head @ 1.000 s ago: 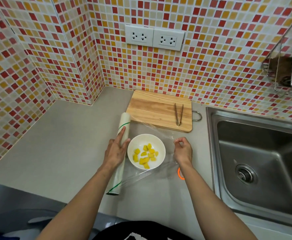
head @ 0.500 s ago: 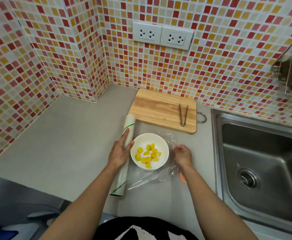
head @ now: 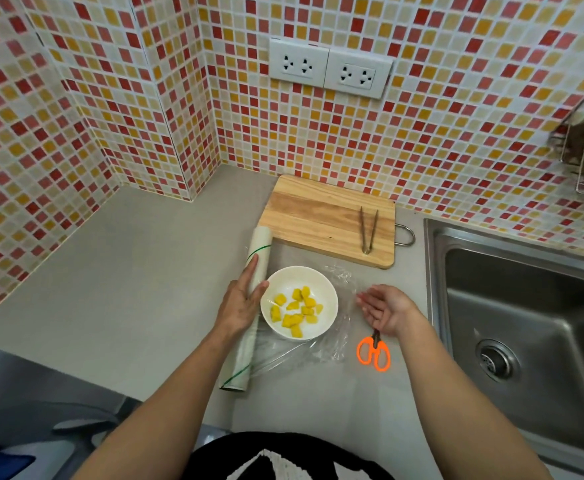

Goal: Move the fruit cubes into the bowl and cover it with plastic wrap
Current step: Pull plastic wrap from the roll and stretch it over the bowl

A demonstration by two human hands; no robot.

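Beside bowl (head: pixel 299 303), left hand (head: pixel 240 303) pressing wrap roll (head: pixel 249 306)

Fruit cubes in the bowl, wrap pulled out across it

The white round bowl (head: pixel 299 302) stands upright on the grey counter (head: pixel 145 289), near its front edge and just short of the sink-side edge; yellow fruit cubes (head: pixel 297 311) lie loosely heaped in its bottom. The plastic wrap roll (head: pixel 247 315) lies flat just left of the bowl, its long axis running front to back. A clear, crinkled sheet (head: pixel 335 344) spreads from the roll rightward across the bowl.
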